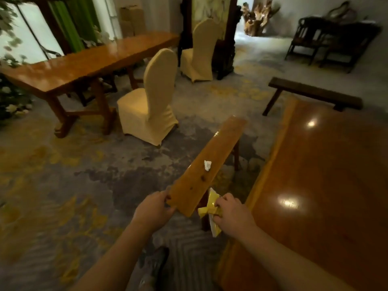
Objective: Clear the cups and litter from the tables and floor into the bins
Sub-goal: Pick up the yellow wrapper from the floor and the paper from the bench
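A narrow wooden bench (212,156) runs away from me beside a big glossy table (321,185). A crumpled white tissue (207,165) lies on the bench's middle. My left hand (153,208) grips the near end corner of the bench. My right hand (231,211) is closed on crumpled yellow and white wrappers (211,208), held just right of the bench end, above the carpet.
Two chairs in cream covers (151,101) (201,51) stand by a long wooden table (84,66) at the left. A dark bench (315,93) sits beyond the glossy table. Dark chairs (327,38) stand at the far right. Patterned carpet (84,175) stretches to my left.
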